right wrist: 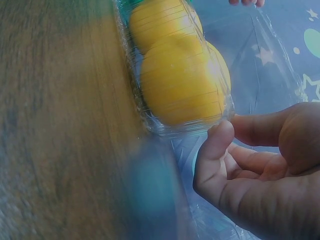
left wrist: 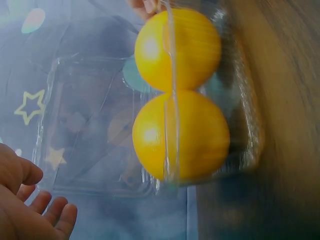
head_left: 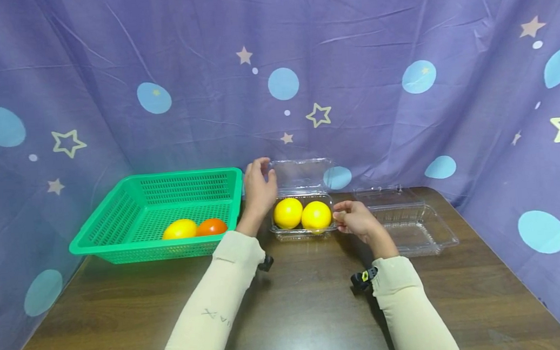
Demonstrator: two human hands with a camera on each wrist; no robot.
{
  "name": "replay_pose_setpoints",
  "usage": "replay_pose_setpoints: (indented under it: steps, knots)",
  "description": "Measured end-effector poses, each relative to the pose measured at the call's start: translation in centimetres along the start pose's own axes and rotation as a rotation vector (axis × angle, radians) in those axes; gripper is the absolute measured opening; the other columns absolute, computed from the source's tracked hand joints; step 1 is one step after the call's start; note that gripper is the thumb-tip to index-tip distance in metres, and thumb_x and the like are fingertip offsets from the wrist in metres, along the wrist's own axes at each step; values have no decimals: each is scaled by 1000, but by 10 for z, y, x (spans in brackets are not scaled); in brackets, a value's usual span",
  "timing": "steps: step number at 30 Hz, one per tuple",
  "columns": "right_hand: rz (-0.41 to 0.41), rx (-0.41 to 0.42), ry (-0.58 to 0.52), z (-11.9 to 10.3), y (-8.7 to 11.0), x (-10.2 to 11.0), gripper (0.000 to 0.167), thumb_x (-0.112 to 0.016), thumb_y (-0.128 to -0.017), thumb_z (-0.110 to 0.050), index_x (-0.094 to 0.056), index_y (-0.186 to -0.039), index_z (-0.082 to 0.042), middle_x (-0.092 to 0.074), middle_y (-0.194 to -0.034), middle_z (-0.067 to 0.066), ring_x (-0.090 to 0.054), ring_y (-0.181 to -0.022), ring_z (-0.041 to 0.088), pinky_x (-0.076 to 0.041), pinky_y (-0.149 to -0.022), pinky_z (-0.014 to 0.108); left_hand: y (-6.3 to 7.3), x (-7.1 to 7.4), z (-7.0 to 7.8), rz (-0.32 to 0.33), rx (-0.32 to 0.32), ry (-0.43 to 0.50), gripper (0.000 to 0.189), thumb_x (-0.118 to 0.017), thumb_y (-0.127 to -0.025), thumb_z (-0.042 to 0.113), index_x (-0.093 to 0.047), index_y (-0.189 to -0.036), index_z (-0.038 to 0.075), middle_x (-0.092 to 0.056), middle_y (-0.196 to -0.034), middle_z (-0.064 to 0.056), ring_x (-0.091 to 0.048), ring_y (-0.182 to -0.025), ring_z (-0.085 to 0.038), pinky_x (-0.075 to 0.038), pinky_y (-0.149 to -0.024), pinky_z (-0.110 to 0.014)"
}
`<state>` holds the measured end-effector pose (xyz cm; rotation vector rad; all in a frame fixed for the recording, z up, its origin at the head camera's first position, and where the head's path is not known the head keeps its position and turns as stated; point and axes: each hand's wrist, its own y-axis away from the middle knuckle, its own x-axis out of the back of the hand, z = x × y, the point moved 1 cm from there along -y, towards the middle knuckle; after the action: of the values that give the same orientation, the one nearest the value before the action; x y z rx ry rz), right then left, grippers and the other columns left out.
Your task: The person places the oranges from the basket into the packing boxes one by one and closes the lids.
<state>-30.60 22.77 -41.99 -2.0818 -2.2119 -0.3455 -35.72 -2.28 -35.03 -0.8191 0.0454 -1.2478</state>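
Note:
A clear plastic clamshell box (head_left: 304,233) stands on the table with its lid (head_left: 299,174) raised at the back. Two round yellow fruits (head_left: 288,213) (right wrist: 182,80) lie side by side in its base. At the box's right end my right hand (head_left: 358,221) pinches the rim between thumb and fingers, seen closely in the right wrist view. My left hand (head_left: 260,190) is beside the lid's left edge, fingers loosely bent and holding nothing. In the left wrist view, that hand (left wrist: 30,205) appears apart from the lid.
To the left stands a green plastic basket (head_left: 235,200) holding a yellow fruit (head_left: 180,229) and an orange-red fruit (head_left: 212,227). A second clear clamshell box (head_left: 442,228), lid open, sits right of my right hand. A purple curtain (head_left: 348,40) hangs behind the wooden table (head_left: 299,314).

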Motion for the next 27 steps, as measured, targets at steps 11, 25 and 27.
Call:
replay_pose_setpoints:
  steps: [11,25,27]
  knots:
    - [-5,4,5,-2,2,-1,33,-52,-104,-1,-49,-134,12,-56,-93,11,-55,-76,17,-56,-71,28,3,11,0,-63,-122,-103,28,-59,-98,4,-67,-125,-2,-62,-110,-19,-58,-103,-33,-46,-94,-44]
    - [1,15,46,-2,3,-3,34,-52,-104,-1,-49,-135,13,-58,-98,12,-56,-81,17,-56,-74,29,15,24,-2,-121,-283,-182,21,-61,-96,1,-71,-114,-3,-65,-105,-17,-60,-96,-30,-50,-87,-41]
    - [3,17,56,-3,4,-2,34,-52,-104,-2,-49,-135,13,-59,-99,13,-57,-81,17,-57,-76,31,17,25,-3,-131,-306,-192,20,-62,-96,0,-71,-113,-2,-65,-105,-17,-60,-96,-30,-51,-86,-41]
